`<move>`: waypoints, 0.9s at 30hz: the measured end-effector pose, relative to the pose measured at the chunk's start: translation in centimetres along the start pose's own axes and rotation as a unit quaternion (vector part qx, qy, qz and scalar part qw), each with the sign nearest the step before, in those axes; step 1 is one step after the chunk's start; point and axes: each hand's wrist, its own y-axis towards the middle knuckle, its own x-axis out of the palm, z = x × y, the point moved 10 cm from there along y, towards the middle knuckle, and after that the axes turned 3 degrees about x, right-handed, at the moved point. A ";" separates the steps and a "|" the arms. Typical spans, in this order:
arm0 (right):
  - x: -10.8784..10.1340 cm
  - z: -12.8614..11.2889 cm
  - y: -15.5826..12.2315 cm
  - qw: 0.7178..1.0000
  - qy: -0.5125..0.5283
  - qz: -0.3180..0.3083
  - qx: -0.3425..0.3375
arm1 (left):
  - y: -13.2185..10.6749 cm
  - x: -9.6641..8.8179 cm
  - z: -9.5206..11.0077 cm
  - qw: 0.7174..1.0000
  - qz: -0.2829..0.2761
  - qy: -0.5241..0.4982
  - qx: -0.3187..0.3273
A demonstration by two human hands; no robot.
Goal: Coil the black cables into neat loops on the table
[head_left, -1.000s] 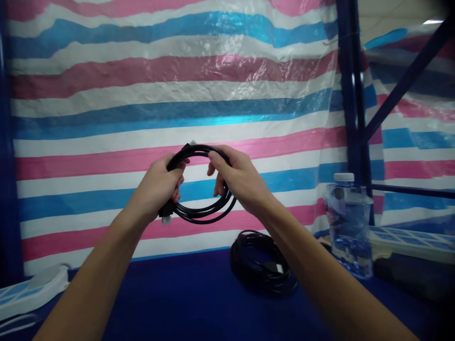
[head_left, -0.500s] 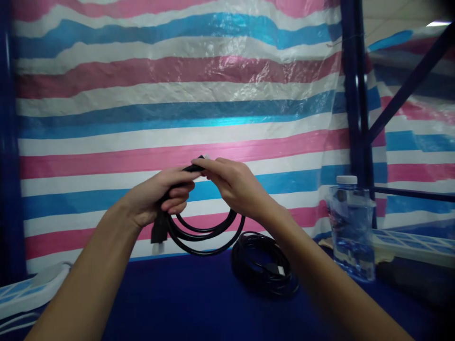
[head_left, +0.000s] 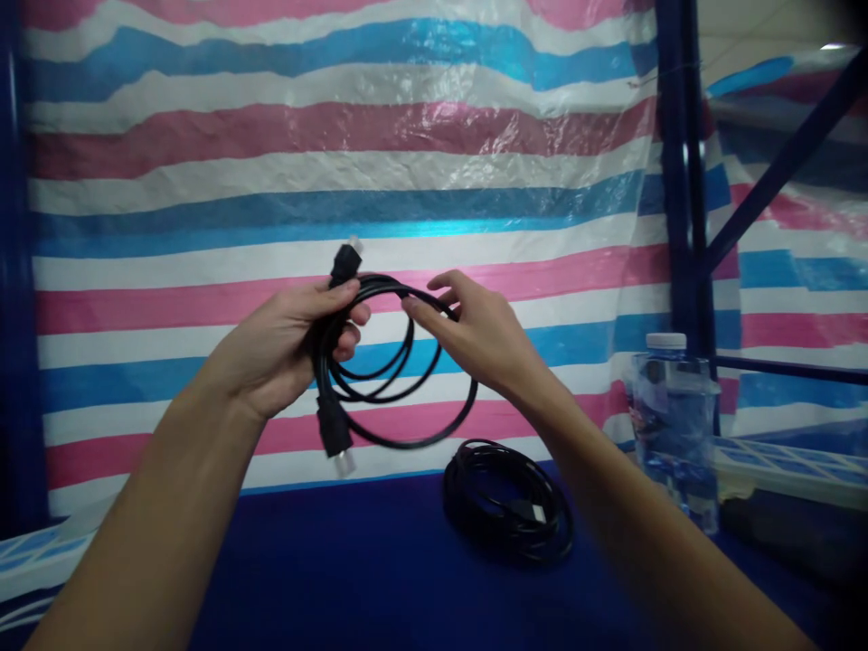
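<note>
Above a blue counter (head_left: 339,561), a person's left hand (head_left: 288,339) is gripping a looped black cable (head_left: 324,357) in midair, while the right hand (head_left: 485,330) is keeping its fingers parted around the upper-right loops, thumb touching them. A second black cable coil (head_left: 467,520) (its pale-tipped connector showing) is lying below, near a clear plastic bottle (head_left: 671,425).

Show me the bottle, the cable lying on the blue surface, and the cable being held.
Bottle (head_left: 675,425), head view: its clear side.
Lying cable (head_left: 521,512), head view: its plug's black body.
Held cable (head_left: 332,425), head view: its lower plug's black body.
</note>
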 end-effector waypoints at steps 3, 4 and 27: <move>-0.9 -0.9 -0.1 0.996 -0.063 0.059 -0.008 | 0.2 -1.5 1.4 0.989 0.110 0.034 0.097; -1.2 -1.7 -0.3 0.994 -0.073 0.074 -0.021 | 0.1 -1.9 1.6 0.982 0.139 0.033 0.122; 6.3 -4.9 -3.5 0.893 0.265 -0.346 -0.108 | -0.2 2.3 -2.8 0.996 0.011 -0.041 -0.072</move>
